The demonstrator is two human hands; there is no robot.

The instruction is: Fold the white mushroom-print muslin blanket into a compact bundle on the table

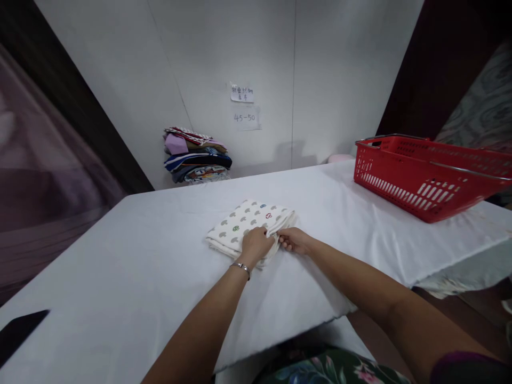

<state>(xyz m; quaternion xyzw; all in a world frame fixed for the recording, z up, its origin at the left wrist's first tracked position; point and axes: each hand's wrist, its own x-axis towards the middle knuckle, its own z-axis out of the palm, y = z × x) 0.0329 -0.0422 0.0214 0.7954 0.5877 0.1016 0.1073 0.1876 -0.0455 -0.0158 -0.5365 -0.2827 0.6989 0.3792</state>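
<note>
A folded white cloth printed with grey, green, blue and red mushroom shapes lies on the white-covered table. At its near right edge, my left hand is closed on the folded layers, a metal bracelet on the wrist. Beside it, my right hand pinches the cloth's right corner with fingers curled. The fingertips of both hands are partly hidden by the fabric and the hands themselves.
A stack of folded fabrics stands against the back wall, below two handwritten paper notes. To the right sits a red plastic basket. A dark flat object rests at the left front. The table's near edge runs close to my body.
</note>
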